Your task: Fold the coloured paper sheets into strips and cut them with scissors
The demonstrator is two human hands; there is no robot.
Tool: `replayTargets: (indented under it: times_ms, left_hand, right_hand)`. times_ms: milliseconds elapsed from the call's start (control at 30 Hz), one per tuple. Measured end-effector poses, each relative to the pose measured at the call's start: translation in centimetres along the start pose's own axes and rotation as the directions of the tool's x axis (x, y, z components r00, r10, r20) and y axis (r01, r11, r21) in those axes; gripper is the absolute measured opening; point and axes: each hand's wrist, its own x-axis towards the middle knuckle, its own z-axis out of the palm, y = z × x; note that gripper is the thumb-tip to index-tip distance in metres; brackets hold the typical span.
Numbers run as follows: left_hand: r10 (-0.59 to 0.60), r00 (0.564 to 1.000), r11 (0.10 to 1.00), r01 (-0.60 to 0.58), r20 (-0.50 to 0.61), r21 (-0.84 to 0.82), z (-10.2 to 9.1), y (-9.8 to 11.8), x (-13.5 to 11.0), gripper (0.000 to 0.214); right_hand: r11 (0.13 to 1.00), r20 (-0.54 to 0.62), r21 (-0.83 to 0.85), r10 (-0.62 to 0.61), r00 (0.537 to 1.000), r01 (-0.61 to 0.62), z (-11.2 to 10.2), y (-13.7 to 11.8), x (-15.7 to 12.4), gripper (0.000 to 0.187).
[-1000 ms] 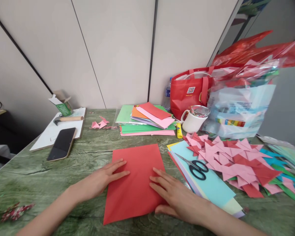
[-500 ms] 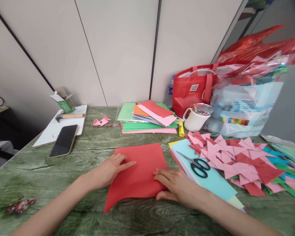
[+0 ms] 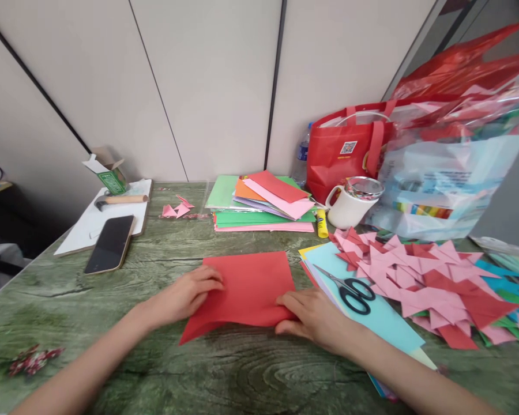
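Note:
A sheet of red paper (image 3: 251,285) lies in front of me on the green wood-patterned table, its near edge lifted and bowed. My left hand (image 3: 192,294) is at the sheet's left edge with its fingers curled onto the paper. At the right edge, my right hand (image 3: 309,314) pinches the sheet between thumb and fingers. Just right of that hand, black-handled scissors (image 3: 354,293) rest on a stack of light blue and other coloured paper (image 3: 393,325).
Folded pink and red paper pieces (image 3: 428,276) heap up on the right. Behind stand a lidded white mug (image 3: 350,207), a glue stick (image 3: 322,223), a paper pile (image 3: 259,216) and a red bag (image 3: 341,150). A phone (image 3: 110,243) and hammer (image 3: 123,199) lie left.
The sheet's near edge has risen and moved away from me, so less of the paper shows. My left fingers, stretched out before, are now curled at the left edge.

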Motion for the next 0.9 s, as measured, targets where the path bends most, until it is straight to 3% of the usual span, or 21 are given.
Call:
replayTargets:
  times_ms: [100, 167, 300, 367, 433, 533, 600, 633, 700, 767, 833, 900]
  left_hand:
    - [-0.205, 0.973, 0.932, 0.162, -0.103, -0.325, 0.2, -1.6, -0.3, 0.037]
    - [-0.353, 0.928, 0.789, 0.226, -0.121, -0.571, 0.4, -2.5, -0.4, 0.055]
    - [-0.518, 0.852, 0.415, 0.173, -0.076, -0.893, 0.7, -3.1, -0.2, 0.086]
    - [-0.558, 0.825, 0.368, 0.148, -0.091, -0.918, 0.8, -3.0, 0.0, 0.088]
    - [-0.584, 0.796, 0.451, 0.152, -0.162, -0.879, 0.9, -2.8, 0.2, 0.079]
    - [-0.525, 0.761, 0.768, 0.232, -0.380, -0.597, 1.3, -2.0, 0.4, 0.064]
    - [-0.327, 0.772, 0.945, 0.251, -0.545, -0.211, 1.6, -1.1, 0.5, 0.053]
    - [-0.179, 0.797, 0.976, 0.219, -0.577, -0.001, 1.8, -0.5, 0.6, 0.048]
    - [0.122, 0.875, 0.955, 0.026, -0.469, 0.297, 2.2, 0.8, 0.8, 0.045]
    - [0.254, 0.933, 0.916, -0.147, -0.255, 0.374, 2.7, 1.8, 1.3, 0.040]
    - [0.238, 0.967, 0.903, -0.187, -0.088, 0.386, 3.2, 2.3, 1.8, 0.038]
    - [0.174, 0.985, 0.904, -0.165, 0.013, 0.396, 3.9, 2.3, 2.1, 0.050]
  right_hand:
    - [0.999, -0.026, 0.010, 0.053, 0.998, -0.053, -0.2, 0.3, 0.7, 0.046]
    - [0.993, -0.049, 0.044, 0.114, 0.992, -0.112, -0.2, 0.6, 1.5, 0.041]
    - [0.960, -0.060, 0.132, 0.255, 0.965, -0.245, -0.2, 1.4, 3.3, 0.032]
    - [0.945, -0.044, 0.134, 0.307, 0.951, -0.299, -0.2, 1.7, 4.1, 0.030]
    - [0.933, -0.015, 0.103, 0.348, 0.937, -0.345, -0.1, 2.0, 4.7, 0.030]
    - [0.919, 0.035, 0.012, 0.393, 0.919, -0.393, 0.0, 2.3, 5.4, 0.034]
    - [0.918, 0.063, -0.034, 0.398, 0.915, -0.396, 0.0, 2.5, 5.8, 0.036]
    - [0.919, 0.076, -0.047, 0.394, 0.916, -0.392, 0.0, 2.6, 6.0, 0.037]
    - [0.921, 0.102, -0.063, 0.388, 0.916, -0.384, -0.1, 2.6, 6.5, 0.037]
    - [0.918, 0.117, -0.075, 0.397, 0.910, -0.391, -0.3, 2.5, 6.8, 0.038]
    - [0.909, 0.126, -0.063, 0.416, 0.901, -0.411, -0.5, 2.4, 7.0, 0.037]
    - [0.906, 0.133, 0.000, 0.418, 0.898, -0.422, -0.7, 2.4, 7.0, 0.036]
